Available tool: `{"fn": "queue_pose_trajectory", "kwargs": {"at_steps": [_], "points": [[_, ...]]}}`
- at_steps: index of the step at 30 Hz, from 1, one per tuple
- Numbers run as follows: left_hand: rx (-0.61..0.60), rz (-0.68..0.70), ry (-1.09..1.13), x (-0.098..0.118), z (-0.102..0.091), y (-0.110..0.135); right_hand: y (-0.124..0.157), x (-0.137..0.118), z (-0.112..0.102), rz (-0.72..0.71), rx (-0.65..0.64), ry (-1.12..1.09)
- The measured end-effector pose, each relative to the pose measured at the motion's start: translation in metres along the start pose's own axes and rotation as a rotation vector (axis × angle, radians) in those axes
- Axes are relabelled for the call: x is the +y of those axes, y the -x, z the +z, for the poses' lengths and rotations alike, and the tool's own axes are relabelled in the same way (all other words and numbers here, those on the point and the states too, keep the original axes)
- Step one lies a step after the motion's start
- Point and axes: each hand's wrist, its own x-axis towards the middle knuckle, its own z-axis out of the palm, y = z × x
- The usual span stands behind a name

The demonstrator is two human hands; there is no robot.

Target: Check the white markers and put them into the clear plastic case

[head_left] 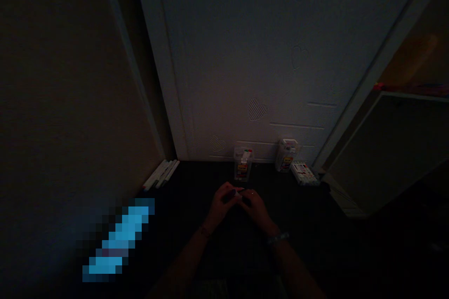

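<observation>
My left hand point(223, 201) and my right hand point(253, 203) meet over the dark tabletop. Between their fingertips is a small, pale, marker-like thing point(239, 195) with a darker end at the left. Both hands have their fingers closed around it, and they hide most of it; the dim light blurs its details. Just beyond my hands, a clear plastic box point(242, 166) stands upright by the wall, with a red-and-yellow label and a few coloured marker ends at its top.
Several white markers point(162, 174) lie at the left by the wall. To the right are a second upright plastic box point(286, 156) and a flat pack of markers point(304, 173). A bright blue pixelated screen point(119, 238) is at the lower left. A white wall with heart shapes point(257, 109) rises behind.
</observation>
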Motion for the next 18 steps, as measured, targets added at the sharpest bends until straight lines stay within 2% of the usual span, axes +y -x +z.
{"fn": "queue_pose_trajectory", "kwargs": {"at_steps": [3,9,18], "points": [[-0.052,0.039,-0.055,0.002,0.005,0.002,0.0,0.005,0.001,0.0,-0.001,0.029],[-0.066,0.104,-0.089,-0.003,0.004,0.002,0.002,0.012,0.003,-0.033,-0.025,0.164],[-0.1,0.113,-0.123,0.0,0.006,0.005,0.001,0.011,0.003,-0.014,-0.031,0.17]]}}
